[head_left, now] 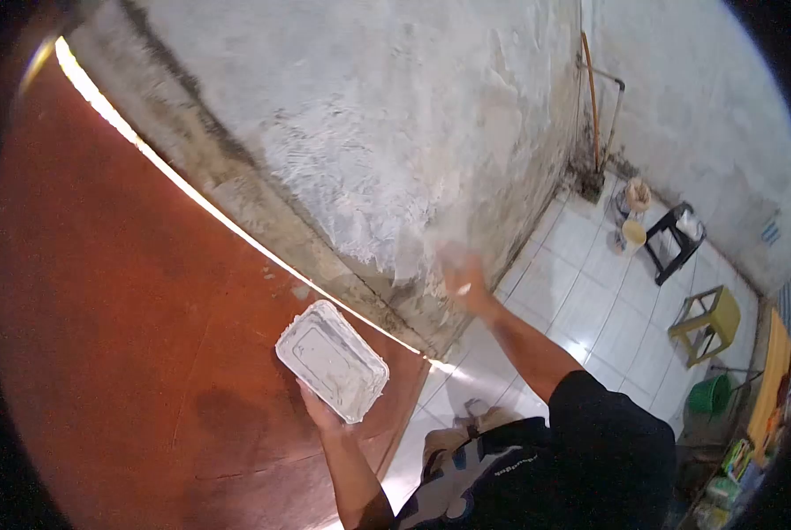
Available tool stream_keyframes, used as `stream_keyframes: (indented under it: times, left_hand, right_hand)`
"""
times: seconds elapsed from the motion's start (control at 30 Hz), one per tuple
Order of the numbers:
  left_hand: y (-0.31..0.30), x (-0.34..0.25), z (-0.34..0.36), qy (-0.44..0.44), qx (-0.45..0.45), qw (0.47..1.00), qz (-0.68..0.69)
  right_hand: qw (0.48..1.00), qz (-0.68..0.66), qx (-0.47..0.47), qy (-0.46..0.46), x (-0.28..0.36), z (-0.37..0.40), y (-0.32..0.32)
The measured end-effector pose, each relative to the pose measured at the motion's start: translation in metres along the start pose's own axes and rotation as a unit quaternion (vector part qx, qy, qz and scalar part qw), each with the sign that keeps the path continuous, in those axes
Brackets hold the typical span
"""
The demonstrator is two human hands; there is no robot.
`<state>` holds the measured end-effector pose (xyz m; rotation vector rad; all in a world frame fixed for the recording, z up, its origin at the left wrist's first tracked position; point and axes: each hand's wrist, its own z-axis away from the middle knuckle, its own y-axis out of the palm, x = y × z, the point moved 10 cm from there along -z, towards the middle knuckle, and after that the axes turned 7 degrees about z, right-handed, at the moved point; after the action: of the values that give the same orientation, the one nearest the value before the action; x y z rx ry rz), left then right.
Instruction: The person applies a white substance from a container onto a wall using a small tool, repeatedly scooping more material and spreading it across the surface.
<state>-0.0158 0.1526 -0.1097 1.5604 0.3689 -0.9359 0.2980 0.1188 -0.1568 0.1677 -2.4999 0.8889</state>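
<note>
My left hand (320, 411) grips a rectangular plastic tray (332, 358) from below and along its near edge. White paste, like wall putty, coats the tray's inside and rim. Up against the lower part of the grey wall (360, 132) is my right hand (460, 269), blurred by motion. It looks closed, and a small white bit shows at its heel. What it holds is too smeared to name. Rough white paste (351, 190) is spread over the wall to the left of this hand.
A reddish-brown door panel (148, 291) fills the left, with a bright gap along its edge. On the white tiled floor (559, 291) stand a black stool (671, 243), a yellow-green stool (709, 325), a pale bucket (632, 235) and a green basket (708, 395). A wooden pole (593, 106) leans in the corner.
</note>
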Motion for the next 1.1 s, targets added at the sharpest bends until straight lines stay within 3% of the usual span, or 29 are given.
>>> stream_keyframes:
  times: [0.03, 0.07, 0.1, 0.17, 0.23, 0.3, 0.33, 0.4, 0.5, 0.57, 0.6, 0.67, 0.7, 0.77, 0.83, 0.87, 0.93, 0.97, 1.03, 1.07, 1.1]
  left_hand:
    - [0.0, 0.0, 0.002, 0.007, 0.013, 1.0, 0.003]
    - [0.001, 0.0, 0.002, 0.016, 0.029, 0.999, 0.009]
    - [-0.004, 0.004, 0.0, 0.013, 0.032, 0.999, 0.002]
    - [-0.021, 0.016, -0.002, -0.017, 0.015, 0.998, 0.061]
    - [-0.015, 0.016, 0.001, -0.025, 0.012, 0.998, 0.055]
    - [-0.01, 0.023, -0.002, -0.03, 0.013, 0.998, 0.058]
    - [-0.005, 0.03, -0.004, -0.054, 0.029, 0.995, 0.075]
    - [-0.002, 0.042, -0.002, -0.085, 0.041, 0.992, 0.086]
    - [-0.011, 0.051, -0.004, -0.09, 0.001, 0.995, 0.051]
    - [-0.006, 0.052, -0.002, -0.085, 0.024, 0.995, 0.043]
    - [-0.009, 0.054, -0.003, -0.087, 0.026, 0.995, 0.042]
    - [-0.017, 0.058, -0.004, -0.092, 0.02, 0.994, 0.056]
    - [-0.016, 0.056, -0.003, -0.092, 0.022, 0.994, 0.052]
    - [-0.007, 0.053, -0.004, -0.083, 0.045, 0.994, 0.046]
    - [0.003, 0.052, -0.003, -0.082, 0.039, 0.994, 0.055]
    - [0.007, 0.054, -0.002, -0.084, 0.031, 0.994, 0.065]
    - [0.012, 0.06, -0.001, -0.098, 0.036, 0.992, 0.071]
    - [0.013, 0.064, 0.0, -0.112, 0.041, 0.99, 0.07]
    - [0.008, 0.071, -0.003, -0.112, 0.036, 0.991, 0.064]
    - [0.006, 0.072, -0.003, -0.112, 0.031, 0.991, 0.059]
    - [0.008, 0.073, -0.002, -0.113, 0.035, 0.991, 0.054]
  right_hand:
    - [0.97, -0.155, -0.091, 0.162, -0.044, -0.001, 0.008]
    - [0.885, -0.299, -0.179, 0.31, -0.082, 0.007, 0.029]
    - [0.881, -0.3, -0.184, 0.315, -0.075, -0.007, 0.021]
    - [0.935, -0.143, -0.078, 0.314, -0.036, -0.039, -0.004]
    - [0.969, -0.054, -0.155, 0.186, 0.007, -0.011, 0.025]
    - [0.988, -0.075, -0.064, 0.118, 0.022, 0.018, 0.052]
    - [0.989, -0.071, -0.065, 0.116, 0.02, 0.028, 0.048]
    - [0.989, -0.143, -0.031, -0.013, 0.035, 0.051, 0.042]
    - [0.999, -0.033, 0.009, 0.028, -0.011, 0.056, 0.039]
    - [0.962, -0.079, 0.029, 0.259, -0.073, 0.037, 0.035]
    - [0.962, -0.078, 0.027, 0.261, -0.074, 0.02, 0.032]
    - [0.907, -0.214, -0.241, 0.271, -0.069, 0.001, -0.005]
    - [0.905, -0.216, -0.244, 0.273, -0.057, 0.001, 0.005]
    - [0.956, -0.07, -0.065, 0.278, -0.023, 0.004, 0.046]
    - [0.985, -0.075, 0.011, 0.156, 0.018, 0.023, 0.052]
    - [0.985, -0.073, 0.01, 0.155, 0.018, 0.032, 0.045]
    - [0.989, -0.138, -0.056, -0.011, 0.042, 0.046, 0.018]
    - [0.989, -0.139, -0.055, -0.01, 0.03, 0.051, 0.015]
    - [0.982, -0.1, 0.062, 0.15, -0.026, 0.056, 0.04]
    - [0.981, -0.102, 0.059, 0.154, -0.033, 0.05, 0.039]
    - [0.955, -0.171, -0.003, 0.242, -0.053, 0.042, 0.02]
